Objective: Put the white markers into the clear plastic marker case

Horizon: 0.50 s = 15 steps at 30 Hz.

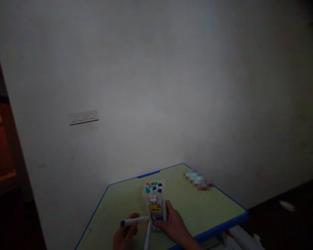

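Near the front of the table, a clear plastic marker case [155, 210] with a yellow and dark label stands upright. Several markers with coloured ends, orange, green, blue, black and purple among them, fill it. My right hand [173, 222] is wrapped round the lower right side of the case. To the left, my left hand [126, 234] pinches a white marker [135, 221] with a purple end, held nearly level, its other end close to the case. A second white marker [147, 238] lies on the table between my hands, just below the case.
The pale green table [198, 208] has a blue edge and stands against a grey wall [156, 86]. A pixelated item [197, 178] lies near its right edge. A switch plate [83, 117] is on the wall. Papers [241, 238] show under the table's front right.
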Each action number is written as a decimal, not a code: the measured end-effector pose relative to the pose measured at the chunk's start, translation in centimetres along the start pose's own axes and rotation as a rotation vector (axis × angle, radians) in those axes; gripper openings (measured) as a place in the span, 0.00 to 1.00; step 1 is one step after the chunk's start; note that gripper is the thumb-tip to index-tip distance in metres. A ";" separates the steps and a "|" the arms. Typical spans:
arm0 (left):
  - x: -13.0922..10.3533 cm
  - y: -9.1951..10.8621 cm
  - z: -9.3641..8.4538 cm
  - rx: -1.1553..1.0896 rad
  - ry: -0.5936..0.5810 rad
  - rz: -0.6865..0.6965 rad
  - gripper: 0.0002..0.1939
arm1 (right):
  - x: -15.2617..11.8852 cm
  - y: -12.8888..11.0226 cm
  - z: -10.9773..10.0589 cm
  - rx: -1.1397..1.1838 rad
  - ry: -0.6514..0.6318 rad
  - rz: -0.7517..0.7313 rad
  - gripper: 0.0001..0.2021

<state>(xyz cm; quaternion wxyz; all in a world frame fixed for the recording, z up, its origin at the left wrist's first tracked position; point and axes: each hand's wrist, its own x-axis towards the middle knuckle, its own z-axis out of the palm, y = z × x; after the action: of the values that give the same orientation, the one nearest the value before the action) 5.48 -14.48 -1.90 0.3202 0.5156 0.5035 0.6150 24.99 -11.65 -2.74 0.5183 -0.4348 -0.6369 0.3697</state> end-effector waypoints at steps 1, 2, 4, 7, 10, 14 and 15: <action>0.0 -0.1 0.0 0.003 0.002 0.002 0.24 | 0.0 0.0 0.0 0.002 -0.002 -0.002 0.22; 0.0 -0.2 0.0 0.005 -0.002 -0.002 0.23 | 0.0 -0.1 0.0 0.000 -0.006 -0.001 0.22; 0.1 -0.3 -0.1 0.004 -0.007 -0.013 0.24 | 0.0 -0.3 -0.1 -0.007 -0.014 0.006 0.21; 0.1 -0.1 -0.1 0.008 -0.010 -0.028 0.26 | -0.1 -0.7 -0.2 -0.021 -0.017 0.021 0.20; 0.0 0.1 0.0 0.008 -0.001 -0.022 0.26 | -0.1 -0.8 -0.2 -0.025 -0.009 0.023 0.20; 0.0 0.3 0.2 0.000 0.020 -0.009 0.26 | 0.0 -0.5 -0.2 -0.028 0.000 0.025 0.20; 0.0 0.4 0.3 -0.008 0.020 -0.011 0.25 | 0.0 -0.5 -0.1 -0.029 0.000 0.027 0.20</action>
<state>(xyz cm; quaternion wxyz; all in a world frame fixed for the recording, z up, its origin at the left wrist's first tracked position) 5.79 -14.55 -1.57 0.3203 0.5054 0.5070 0.6205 25.05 -11.84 -2.27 0.5068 -0.4511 -0.6362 0.3673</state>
